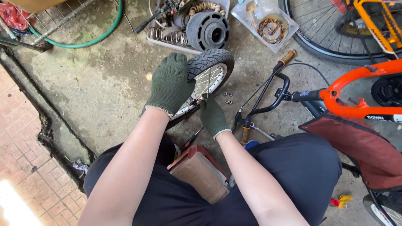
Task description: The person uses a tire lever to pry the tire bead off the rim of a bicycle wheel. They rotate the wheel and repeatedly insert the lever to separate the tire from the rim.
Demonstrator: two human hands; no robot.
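Gripping small wheel (209,71): left hand (169,86) on tyre, right hand (212,115) at hub.

We see matt knitted cloth gloves (171,83), a knobbly rubber tyre (209,60) with shiny metal spokes (207,81), and rough concrete floor (104,83).

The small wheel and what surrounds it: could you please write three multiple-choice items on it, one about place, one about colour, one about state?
1. Where does the left hand rest?
A. on the small wheel's tyre
B. on the green hose
C. on the orange frame

2. What colour are the gloves?
A. dark green
B. white
C. yellow

3. How is the small wheel placed?
A. mounted in a bike
B. detached, held on edge over the concrete floor
C. hung on a wall

Answers: 1 A, the glove covers the tread. 2 A, both hands, the right hand too. 3 B, no fork holds it.
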